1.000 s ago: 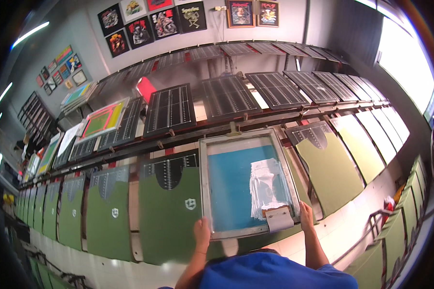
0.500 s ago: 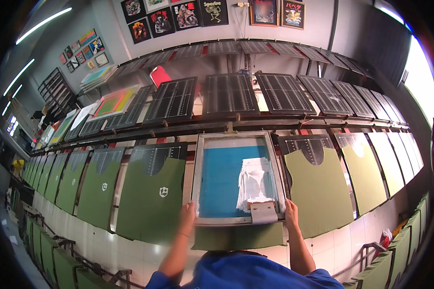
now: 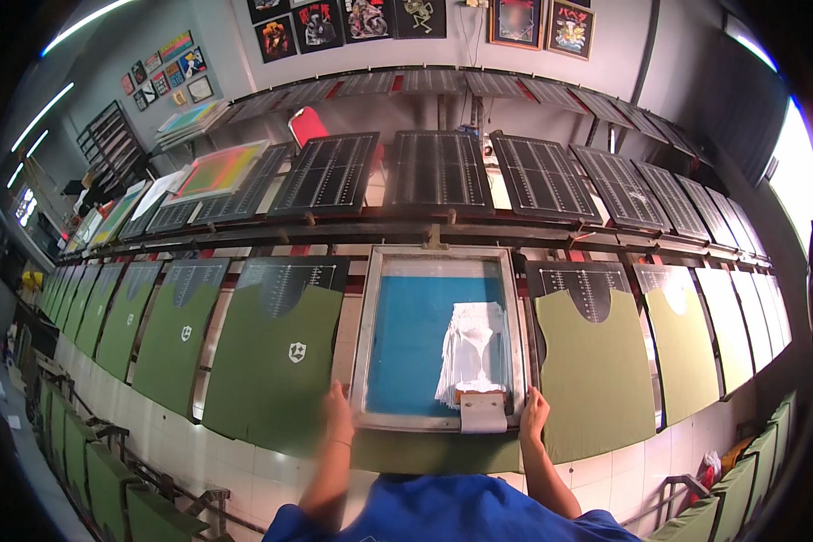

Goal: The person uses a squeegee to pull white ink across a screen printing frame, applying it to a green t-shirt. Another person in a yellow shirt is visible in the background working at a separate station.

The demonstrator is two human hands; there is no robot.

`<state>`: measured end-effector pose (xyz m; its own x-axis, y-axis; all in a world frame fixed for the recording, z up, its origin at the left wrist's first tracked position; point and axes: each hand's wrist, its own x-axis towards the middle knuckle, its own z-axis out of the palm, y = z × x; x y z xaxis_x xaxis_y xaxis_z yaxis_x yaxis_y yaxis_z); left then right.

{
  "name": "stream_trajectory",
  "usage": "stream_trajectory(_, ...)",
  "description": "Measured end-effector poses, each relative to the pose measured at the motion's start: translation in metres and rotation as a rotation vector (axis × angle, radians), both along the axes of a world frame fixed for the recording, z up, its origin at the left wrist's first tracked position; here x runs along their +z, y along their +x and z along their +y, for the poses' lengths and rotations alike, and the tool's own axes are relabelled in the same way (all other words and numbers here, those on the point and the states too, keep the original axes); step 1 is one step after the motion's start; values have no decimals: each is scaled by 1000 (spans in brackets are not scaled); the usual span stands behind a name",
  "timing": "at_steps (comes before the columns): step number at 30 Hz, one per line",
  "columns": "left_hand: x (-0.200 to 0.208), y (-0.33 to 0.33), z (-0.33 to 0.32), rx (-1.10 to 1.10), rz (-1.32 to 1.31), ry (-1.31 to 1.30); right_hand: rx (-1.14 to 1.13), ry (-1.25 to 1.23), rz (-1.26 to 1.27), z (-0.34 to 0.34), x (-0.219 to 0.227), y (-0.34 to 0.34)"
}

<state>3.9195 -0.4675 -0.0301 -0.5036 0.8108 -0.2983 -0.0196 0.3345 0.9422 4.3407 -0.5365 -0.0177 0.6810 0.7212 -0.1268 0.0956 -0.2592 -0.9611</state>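
While I hold the head view downward, the screen frame (image 3: 406, 422) occupies the centre, between a left green panel (image 3: 262, 388) bearing a white emblem (image 3: 297, 353) and a right green panel (image 3: 596, 379). Green cloth (image 3: 434, 456) extends below its lower edge. My right hand (image 3: 533, 414) is positioned at the lower right corner, fingers curled; I cannot confirm a grip. My left hand (image 3: 338, 415) is blurred beside the lower left corner; finger closure is indeterminate. White ink (image 3: 474, 339) covers part of the blue mesh (image 3: 406, 352), above a squeegee (image 3: 484, 416) overlapping the lower rim.
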Motion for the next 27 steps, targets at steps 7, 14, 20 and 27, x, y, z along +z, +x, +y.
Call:
stream_trajectory(7,4,11,-1,81,204,19,60,55,-14,1,-26,3)
stream_trajectory(14,54,60,-23,-279,444,343,50,-18,-472,-10,-11,4)
stream_trajectory(20,48,137,-91,-987,-509,-400,866,-48,-867,-34,88,-54)
stream_trajectory(27,-10,186,-100,-737,-1085,-618,1025,-151,-1071,-8,95,-46)
